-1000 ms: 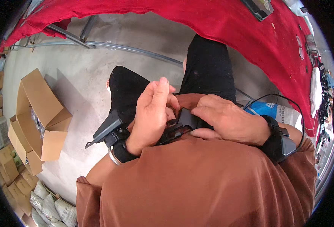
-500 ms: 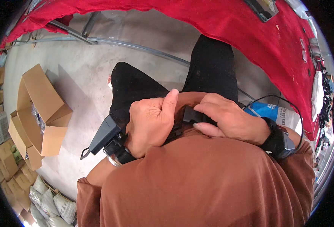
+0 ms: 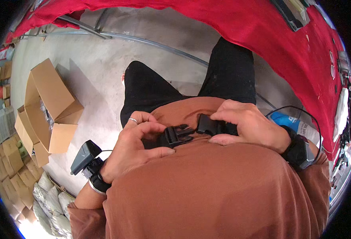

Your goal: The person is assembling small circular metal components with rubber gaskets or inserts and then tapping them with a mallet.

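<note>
At my waist, over the brown shirt point(image 3: 215, 179), two halves of a black plastic side-release buckle face each other. My left hand point(image 3: 137, 141) pinches the pronged buckle half point(image 3: 176, 136) between thumb and fingers, its prongs pointing right. In my right hand point(image 3: 249, 125), thumb and fingers grip the socket half point(image 3: 208, 124). The prong tips lie very close to the socket; whether they touch I cannot tell. A black strap runs behind my hands and is mostly hidden. Each wrist carries a dark strapped-on device, the left device point(image 3: 87, 157) and the right device point(image 3: 301, 153).
An open cardboard box point(image 3: 50, 113) stands on the grey floor to the left. Stacked cartons point(image 3: 14, 161) and pale sacks point(image 3: 52, 201) lie at lower left. A red cloth point(image 3: 279, 51) covers the table ahead and right, above a metal frame bar point(image 3: 155, 43). A blue-and-white bag point(image 3: 291, 121) sits at right.
My left hand has turned from a thumb-up fist to a pinch on the pronged buckle half, which now shows. The right hand keeps its grip on the socket half.
</note>
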`<state>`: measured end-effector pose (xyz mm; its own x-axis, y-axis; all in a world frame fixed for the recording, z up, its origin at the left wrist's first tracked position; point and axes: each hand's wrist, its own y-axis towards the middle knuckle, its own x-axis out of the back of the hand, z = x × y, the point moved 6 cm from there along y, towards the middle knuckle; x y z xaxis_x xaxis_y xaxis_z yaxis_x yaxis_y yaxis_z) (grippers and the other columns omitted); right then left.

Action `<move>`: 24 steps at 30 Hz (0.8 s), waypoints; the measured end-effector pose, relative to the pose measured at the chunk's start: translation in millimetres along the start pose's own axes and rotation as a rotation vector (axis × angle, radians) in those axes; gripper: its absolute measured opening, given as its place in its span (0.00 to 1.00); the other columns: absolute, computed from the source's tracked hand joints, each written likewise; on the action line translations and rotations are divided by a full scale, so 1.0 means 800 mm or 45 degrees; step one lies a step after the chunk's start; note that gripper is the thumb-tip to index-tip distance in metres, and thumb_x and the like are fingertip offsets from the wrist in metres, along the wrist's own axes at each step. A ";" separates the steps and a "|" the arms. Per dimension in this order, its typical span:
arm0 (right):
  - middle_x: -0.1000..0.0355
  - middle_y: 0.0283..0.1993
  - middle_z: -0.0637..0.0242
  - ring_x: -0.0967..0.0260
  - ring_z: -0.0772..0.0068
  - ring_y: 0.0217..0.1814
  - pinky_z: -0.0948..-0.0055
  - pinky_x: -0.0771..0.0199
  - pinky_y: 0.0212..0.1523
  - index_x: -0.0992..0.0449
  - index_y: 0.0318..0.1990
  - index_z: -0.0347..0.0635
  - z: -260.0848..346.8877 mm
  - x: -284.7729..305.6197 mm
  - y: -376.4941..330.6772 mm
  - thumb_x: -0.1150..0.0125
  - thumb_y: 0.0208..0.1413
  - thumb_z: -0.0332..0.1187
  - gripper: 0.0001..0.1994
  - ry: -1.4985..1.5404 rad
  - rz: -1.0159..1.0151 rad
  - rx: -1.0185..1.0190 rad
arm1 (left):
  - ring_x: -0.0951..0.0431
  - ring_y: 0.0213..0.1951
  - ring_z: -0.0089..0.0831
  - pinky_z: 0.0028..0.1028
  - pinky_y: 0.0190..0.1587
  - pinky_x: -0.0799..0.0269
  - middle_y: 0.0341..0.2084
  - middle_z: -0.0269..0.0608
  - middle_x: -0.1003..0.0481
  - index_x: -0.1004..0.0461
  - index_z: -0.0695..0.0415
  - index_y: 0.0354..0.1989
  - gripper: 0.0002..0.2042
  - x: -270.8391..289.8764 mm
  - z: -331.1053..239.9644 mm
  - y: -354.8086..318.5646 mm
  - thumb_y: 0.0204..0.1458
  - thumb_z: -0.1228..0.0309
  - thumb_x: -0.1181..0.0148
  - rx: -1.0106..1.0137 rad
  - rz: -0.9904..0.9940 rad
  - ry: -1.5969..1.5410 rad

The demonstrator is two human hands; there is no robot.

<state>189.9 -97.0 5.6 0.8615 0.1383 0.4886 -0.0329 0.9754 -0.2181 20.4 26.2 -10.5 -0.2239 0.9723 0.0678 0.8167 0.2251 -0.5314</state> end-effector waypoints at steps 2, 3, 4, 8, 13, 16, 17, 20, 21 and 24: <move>0.31 0.36 0.54 0.32 0.55 0.39 0.66 0.31 0.40 0.28 0.39 0.32 0.004 0.000 0.001 0.34 0.45 0.35 0.17 -0.076 -0.003 0.003 | 0.30 0.39 0.26 0.25 0.41 0.30 0.42 0.39 0.37 0.28 0.62 0.41 0.20 0.002 -0.008 0.001 0.39 0.72 0.30 -0.007 -0.016 0.165; 0.32 0.36 0.54 0.33 0.54 0.40 0.65 0.31 0.40 0.29 0.39 0.32 0.006 0.000 0.001 0.36 0.47 0.34 0.16 -0.153 -0.018 -0.004 | 0.29 0.37 0.27 0.24 0.38 0.30 0.39 0.40 0.35 0.28 0.63 0.40 0.19 0.000 -0.010 0.003 0.40 0.69 0.30 0.011 0.006 0.289; 0.32 0.36 0.54 0.33 0.54 0.40 0.65 0.31 0.40 0.29 0.39 0.32 0.004 -0.002 0.001 0.36 0.47 0.34 0.16 -0.156 -0.017 -0.007 | 0.29 0.35 0.27 0.24 0.36 0.31 0.35 0.42 0.32 0.28 0.63 0.39 0.20 -0.001 -0.010 0.005 0.40 0.67 0.31 0.028 0.028 0.412; 0.33 0.38 0.50 0.34 0.48 0.43 0.61 0.33 0.44 0.32 0.40 0.34 -0.003 -0.004 -0.004 0.43 0.50 0.38 0.16 -0.067 -0.073 -0.129 | 0.29 0.33 0.30 0.24 0.35 0.31 0.31 0.44 0.31 0.29 0.64 0.40 0.20 0.003 -0.008 0.008 0.42 0.64 0.33 -0.008 0.055 0.379; 0.32 0.37 0.51 0.32 0.52 0.39 0.66 0.31 0.43 0.32 0.41 0.35 -0.002 0.005 -0.009 0.45 0.52 0.35 0.14 0.055 -0.214 -0.373 | 0.29 0.34 0.30 0.24 0.37 0.33 0.33 0.43 0.31 0.31 0.64 0.40 0.13 0.020 0.003 0.002 0.48 0.72 0.41 -0.256 -0.096 0.115; 0.30 0.33 0.62 0.33 0.74 0.37 0.74 0.32 0.40 0.33 0.45 0.36 0.000 0.044 -0.030 0.47 0.52 0.30 0.13 0.296 -0.680 -0.608 | 0.30 0.29 0.26 0.22 0.33 0.34 0.29 0.40 0.31 0.34 0.65 0.46 0.18 0.036 -0.003 -0.020 0.51 0.65 0.48 -0.111 -0.242 -0.563; 0.30 0.35 0.65 0.35 0.79 0.33 0.78 0.33 0.34 0.33 0.45 0.37 -0.003 0.056 -0.043 0.47 0.53 0.29 0.12 0.653 -0.881 -0.567 | 0.31 0.27 0.25 0.23 0.30 0.34 0.27 0.40 0.32 0.35 0.66 0.47 0.22 0.042 -0.004 -0.032 0.51 0.60 0.46 -0.126 -0.321 -0.781; 0.31 0.35 0.66 0.43 0.87 0.24 0.86 0.42 0.24 0.35 0.46 0.35 0.020 0.093 -0.043 0.52 0.56 0.36 0.15 0.585 -0.913 -0.379 | 0.39 0.21 0.20 0.19 0.14 0.46 0.27 0.41 0.35 0.37 0.70 0.47 0.33 0.073 -0.007 -0.084 0.46 0.49 0.40 -0.238 -0.678 -0.818; 0.32 0.34 0.66 0.43 0.87 0.23 0.86 0.42 0.23 0.35 0.46 0.35 0.027 0.103 -0.059 0.52 0.56 0.38 0.16 0.509 -0.944 -0.328 | 0.40 0.21 0.19 0.16 0.12 0.50 0.33 0.43 0.38 0.38 0.71 0.46 0.34 0.081 0.000 -0.104 0.46 0.49 0.40 -0.299 -0.762 -0.897; 0.32 0.32 0.65 0.43 0.86 0.21 0.84 0.42 0.20 0.34 0.45 0.35 0.046 0.107 -0.080 0.49 0.53 0.43 0.20 0.646 -0.955 -0.379 | 0.42 0.22 0.18 0.12 0.11 0.49 0.31 0.38 0.45 0.39 0.69 0.40 0.28 0.118 0.007 -0.153 0.49 0.52 0.41 -0.466 -0.862 -1.175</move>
<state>247.2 -140.8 92.5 0.7250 -0.6651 0.1788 0.6878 0.6861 -0.2370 -103.2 90.1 56.2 -0.8405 0.2710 -0.4692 0.4551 0.8230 -0.3400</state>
